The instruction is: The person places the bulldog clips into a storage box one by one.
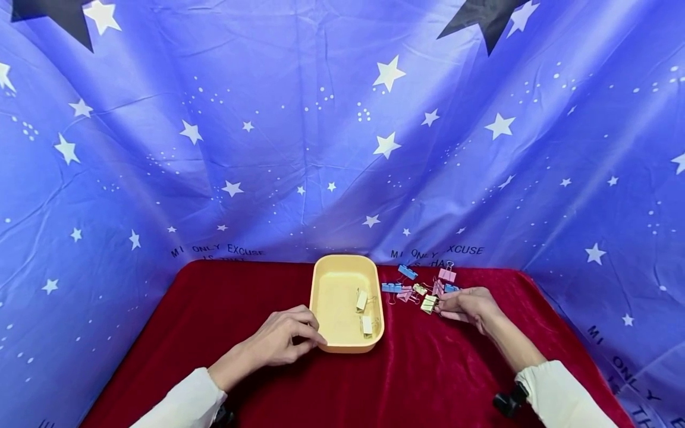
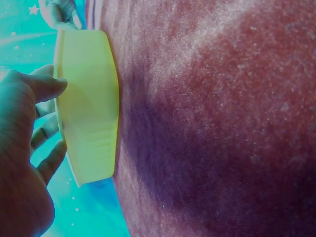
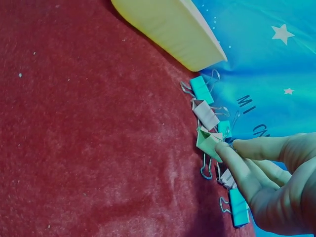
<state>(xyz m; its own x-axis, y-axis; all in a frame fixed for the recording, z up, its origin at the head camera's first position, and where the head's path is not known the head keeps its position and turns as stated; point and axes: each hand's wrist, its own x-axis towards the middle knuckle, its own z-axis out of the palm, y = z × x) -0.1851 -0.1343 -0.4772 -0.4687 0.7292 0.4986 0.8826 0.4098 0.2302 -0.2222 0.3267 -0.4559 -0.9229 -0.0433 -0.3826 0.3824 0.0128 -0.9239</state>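
- The blue fabric backdrop printed with white stars (image 1: 321, 154) filled the upper part of the head frame.
- The dark red velvet-like cloth (image 1: 230, 285) spread across the lower half.
- The yellow, round-cornered rectangular tray (image 1: 333, 303), apparently plastic, sat at lower centre. Its long axis ran up and down the frame.
- The left hand (image 1: 286, 339) was at the tray's lower left corner, pinching the rim: thumb against the outer wall, fingers over the edge.
- The right hand (image 1: 473, 306) was at lower right, thumb and fingertips pressed together, pinching one clip. This hand was nearer the loose clips; the left was nearer the tray.
- A loose group of clips lay right of the tray, between its wall and the right hand, including blue metal binder clips (image 1: 392, 288) and pink metal binder clips (image 1: 447, 275).
- Two pale yellow metal binder clips (image 1: 361, 301) lay inside the tray, towards its right wall.
- The pinched yellow metal binder clip (image 1: 429, 304) was directly left of the right fingertips, at the lower edge of the group. The tray lay farther left, roughly level with it, apart from it. The clip's body was tilted; whether it touched the cloth could not be told.
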